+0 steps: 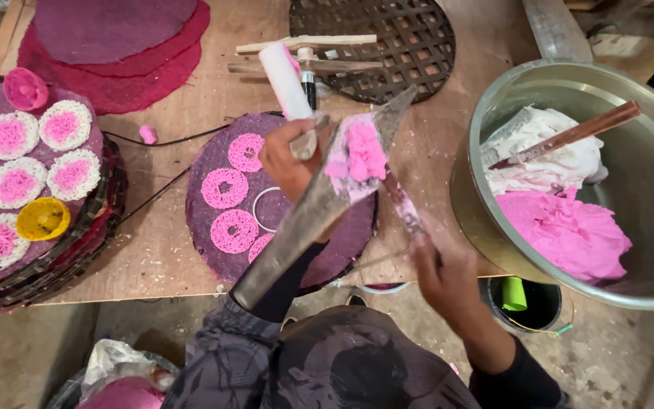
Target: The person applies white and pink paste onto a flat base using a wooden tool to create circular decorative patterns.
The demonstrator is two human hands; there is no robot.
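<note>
Nearest the camera, the right hand (442,266) grips a thin stick (403,206) smeared with pink, its tip touching the pink dough (365,150) heaped on a long grey metal blade (319,201). The left hand (291,157) is closed around a wooden handle beside that blade, fingers curled tight. Just beneath the hands lies a round purple mat (342,242) bearing pink lacy rings (225,188) and one bare white ring. To the right stands a large metal pot (486,227) holding pink and white dough with a copper-coloured rod leaning in it. To the left, a stacked tray (104,197) carries white-and-pink lacy discs. Farther off lie a dark woven grid (410,38) and flat purple sheets (115,45).
</note>
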